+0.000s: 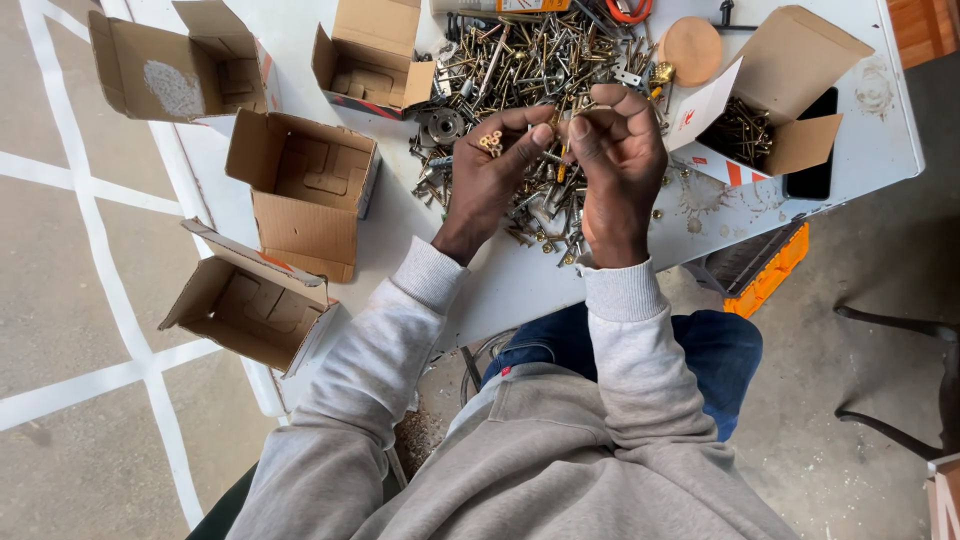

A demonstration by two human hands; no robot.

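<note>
Seated figure in grey sweatshirt, viewed from above. The left hand [490,175] cups several small brass washers [491,142] in its curled fingers; the right hand [615,165] pinches a small brass-coloured screw [563,160] between thumb and forefinger, the two hands touching above the white tabletop [500,280]. Beneath and beyond them lies a mixed heap of steel and brass screws and bolts [530,65]. Four open brown cardboard boxes [305,190] stand to the left; a fifth open cardboard box holding screws [760,120] sits at right.
</note>
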